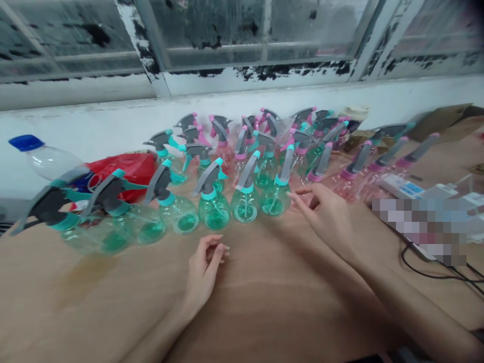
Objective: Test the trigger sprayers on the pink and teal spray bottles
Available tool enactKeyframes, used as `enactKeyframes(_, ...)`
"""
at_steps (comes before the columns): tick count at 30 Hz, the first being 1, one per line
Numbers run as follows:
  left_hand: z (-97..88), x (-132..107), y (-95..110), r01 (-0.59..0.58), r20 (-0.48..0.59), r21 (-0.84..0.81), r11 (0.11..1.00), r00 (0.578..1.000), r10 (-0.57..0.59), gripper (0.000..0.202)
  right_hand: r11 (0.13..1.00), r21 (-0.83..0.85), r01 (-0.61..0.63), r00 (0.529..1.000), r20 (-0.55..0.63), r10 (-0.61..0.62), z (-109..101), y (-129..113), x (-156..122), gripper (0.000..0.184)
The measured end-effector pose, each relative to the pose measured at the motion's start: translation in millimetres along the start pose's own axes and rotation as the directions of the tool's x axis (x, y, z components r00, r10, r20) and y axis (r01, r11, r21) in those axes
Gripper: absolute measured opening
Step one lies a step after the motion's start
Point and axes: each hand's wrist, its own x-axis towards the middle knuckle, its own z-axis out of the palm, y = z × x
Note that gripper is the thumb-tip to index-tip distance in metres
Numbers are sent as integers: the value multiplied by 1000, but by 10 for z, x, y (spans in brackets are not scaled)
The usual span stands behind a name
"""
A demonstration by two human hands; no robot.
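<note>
Several small spray bottles stand in rows on a brown table [264,302]: green ones with teal collars [214,206] in front and at the left, pink ones [355,171] behind and to the right, all with grey triggers. My left hand [206,269] rests on the table just in front of the green row, fingers loosely curled, holding nothing. My right hand [321,209] lies beside the rightmost green bottle [274,199], fingers stretched towards it and close to its side, holding nothing.
A clear water bottle with a blue cap [45,159] and a red bag [128,169] lie at the back left by the white sill [113,121]. White devices [412,189] and a black cable [434,272] are at the right. Cardboard [442,121] sits far right.
</note>
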Motion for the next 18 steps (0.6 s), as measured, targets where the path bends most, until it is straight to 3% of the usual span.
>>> enactKeyframes(5,-2,52,-36,-5,-62,11,1000,998,5,23,1000,10,-5,1000,7,5,123,58,103,58)
enactKeyframes(9,9,67,-57,-19,-114,40,999,993,23,23,999,-44,13,993,121,-7,327,72,181,74)
enactKeyframes(12,49,56,-61,-31,-129,70,997,991,40,23,990,-139,11,976,218,20,399,76,211,70)
enactKeyframes(18,217,-40,10,-66,-90,168,984,993,82,18,981,-183,57,967,254,-8,330,69,144,64)
